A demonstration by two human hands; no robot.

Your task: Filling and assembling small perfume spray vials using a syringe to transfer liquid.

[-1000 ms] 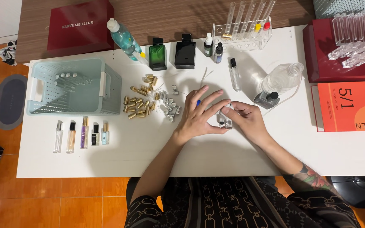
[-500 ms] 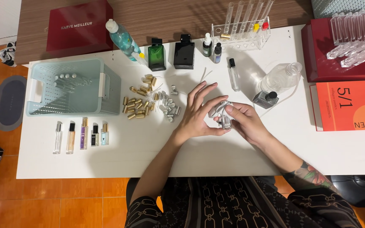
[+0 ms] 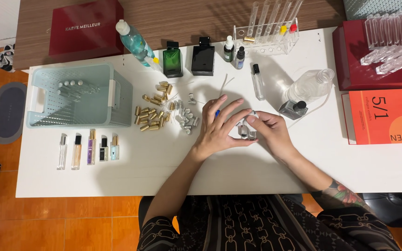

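Vial (image 3: 246,131), small and clear, sat at table (image 3: 257,172) centre, pinched between both hands. Left hand (image 3: 219,128) grasped it with fingers spread; right hand (image 3: 268,130) gripped its top. Basket (image 3: 77,95) held a few finished-looking vials; gold caps (image 3: 152,114) and silver sprayers (image 3: 184,116) lay loose, so likely early on. Near table edge had open room; far edge was crowded with bottles.

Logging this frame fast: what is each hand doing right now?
Left hand: fingers spread, fingertips on the small clear vial; a blue thing shows under it.
Right hand: closed on the same vial, gripping it from the other side.
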